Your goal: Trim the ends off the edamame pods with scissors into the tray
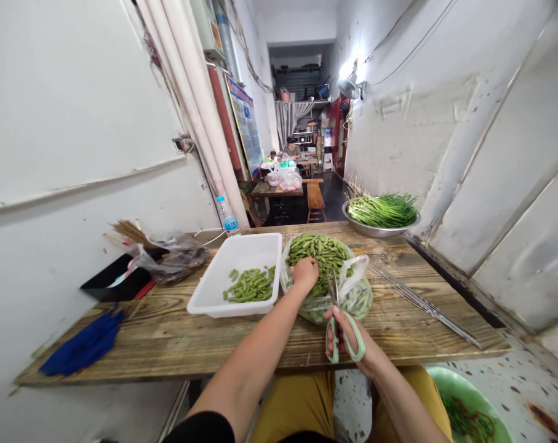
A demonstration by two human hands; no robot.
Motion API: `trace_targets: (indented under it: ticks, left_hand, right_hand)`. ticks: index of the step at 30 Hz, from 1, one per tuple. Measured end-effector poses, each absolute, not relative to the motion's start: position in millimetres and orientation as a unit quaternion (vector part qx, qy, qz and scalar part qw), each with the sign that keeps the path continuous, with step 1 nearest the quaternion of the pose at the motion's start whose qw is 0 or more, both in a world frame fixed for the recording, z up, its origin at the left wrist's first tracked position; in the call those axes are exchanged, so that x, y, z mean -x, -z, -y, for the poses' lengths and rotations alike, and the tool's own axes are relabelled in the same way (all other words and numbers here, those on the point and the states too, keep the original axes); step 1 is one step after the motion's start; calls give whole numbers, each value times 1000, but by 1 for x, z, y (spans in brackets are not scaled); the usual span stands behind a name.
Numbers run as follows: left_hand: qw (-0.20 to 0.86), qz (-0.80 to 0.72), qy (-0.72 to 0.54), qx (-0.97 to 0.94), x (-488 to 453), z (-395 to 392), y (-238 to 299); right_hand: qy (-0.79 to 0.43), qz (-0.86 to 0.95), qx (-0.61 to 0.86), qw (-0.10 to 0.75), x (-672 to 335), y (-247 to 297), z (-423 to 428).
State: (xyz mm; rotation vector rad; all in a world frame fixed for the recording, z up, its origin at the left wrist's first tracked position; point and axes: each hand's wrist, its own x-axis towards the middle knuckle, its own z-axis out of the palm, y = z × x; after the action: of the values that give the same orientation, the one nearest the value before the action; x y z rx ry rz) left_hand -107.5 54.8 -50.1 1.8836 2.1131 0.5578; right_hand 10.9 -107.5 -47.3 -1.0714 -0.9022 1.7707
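A clear plastic bag [359, 295] full of green edamame pods [322, 249] sits on the wooden table in front of me. My left hand [305, 274] is over the pods with its fingers curled together; what they hold, if anything, is hidden. My right hand [341, 332] grips scissors [352, 344] with pale green handles, their blades parted and pointing at the pods. To the left of the bag stands a white plastic tub [235, 258] with a smaller heap of pods [251, 285] in it.
Metal skewers [426, 301] lie at the right, below a steel bowl [382, 231] of green stalks. At the left are a blue cloth [82, 341], a black box [106, 277] and a water bottle [229, 218]. A green basin [472, 406] stands on the floor. A person [291, 147] sits far back.
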Motion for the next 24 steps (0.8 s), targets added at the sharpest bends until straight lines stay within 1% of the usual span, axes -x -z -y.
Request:
trace_targets:
  ticks: [7,12,17,20,22,24]
  left_hand:
    - [202,-704,-254,-632,108,-57,49]
    - [292,-620,-289,-669,136,-50,41]
    - [341,-548,-303,-701,154,-37,35]
    - [334,-534,-291,-720,156,-28,30]
    - [312,-507,-268,-758,157,-22,24]
    - [312,-468,-237,-792,157,-14,18]
  right_hand:
    - [-718,353,427,421,-15,51,105]
    - [-712,358,431,423,-17,54,101]
    - [-713,362,433,415,-10,56,94]
    - [-714,362,438,410,-6,56,92]
    - [-709,364,444,409,-6,57,91]
    - [-702,371,448,410,-6,57,90]
